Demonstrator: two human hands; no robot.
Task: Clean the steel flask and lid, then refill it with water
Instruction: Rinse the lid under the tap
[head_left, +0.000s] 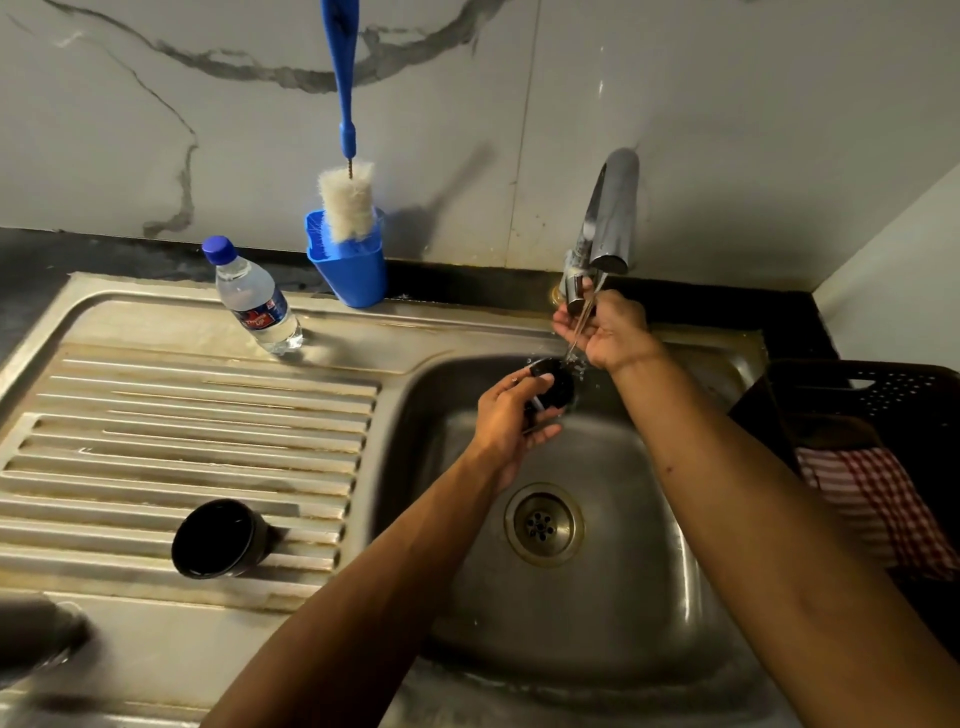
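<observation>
My left hand (511, 421) grips a black flask lid (556, 382) over the sink basin (597, 597), under a thin stream of water from the steel tap (610, 218). My right hand (605, 330) is at the tap's base, fingers curled around its handle. A black cup-shaped cap (221, 538) lies on its side on the ribbed drainboard (156, 415). At the bottom left edge a dark blurred shape (36, 639) lies on the sink's front ledge; I cannot tell what it is.
A plastic water bottle (254, 299) with a blue cap stands at the drainboard's back. Behind it a blue holder (348, 265) holds a blue-handled bottle brush (345, 202). A dark basket (872, 410) with a red checked cloth (878, 504) sits right of the sink.
</observation>
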